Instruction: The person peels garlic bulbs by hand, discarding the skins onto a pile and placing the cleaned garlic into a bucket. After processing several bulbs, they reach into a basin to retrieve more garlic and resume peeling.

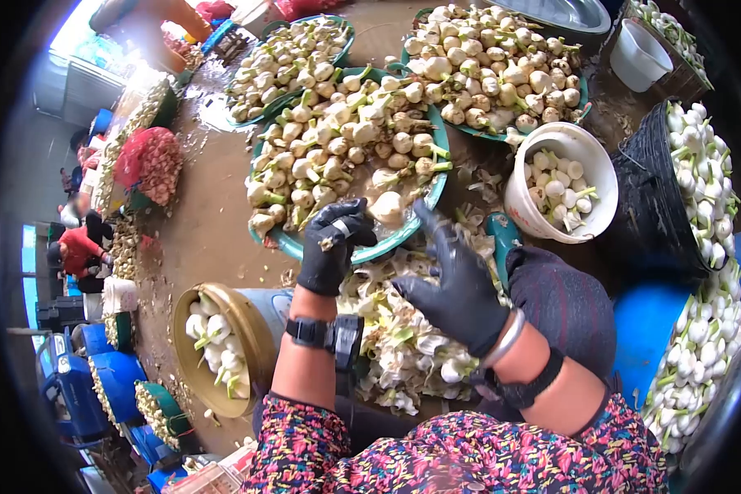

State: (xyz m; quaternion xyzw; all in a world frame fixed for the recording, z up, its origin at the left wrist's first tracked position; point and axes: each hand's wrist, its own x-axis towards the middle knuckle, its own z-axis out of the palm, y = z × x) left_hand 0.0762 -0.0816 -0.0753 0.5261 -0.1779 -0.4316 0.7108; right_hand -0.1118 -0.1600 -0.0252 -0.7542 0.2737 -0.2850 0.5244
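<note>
Left black-gloved hand (334, 245) pinched on a small garlic piece (328, 244); right black-gloved hand (457, 284) spread open beside a white garlic bulb (387, 207) in the round green plastic tray (305, 245)

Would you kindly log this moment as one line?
left hand: on green basin rim | right hand: open over peelings | garlic piled

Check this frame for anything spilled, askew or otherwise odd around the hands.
Peelings and skins lie in a loose heap under both gloved hands, left hand and right hand, spreading over the wet surface beside the green tray. It looks like working waste rather than an accident. Nothing looks damaged or tipped.
</note>
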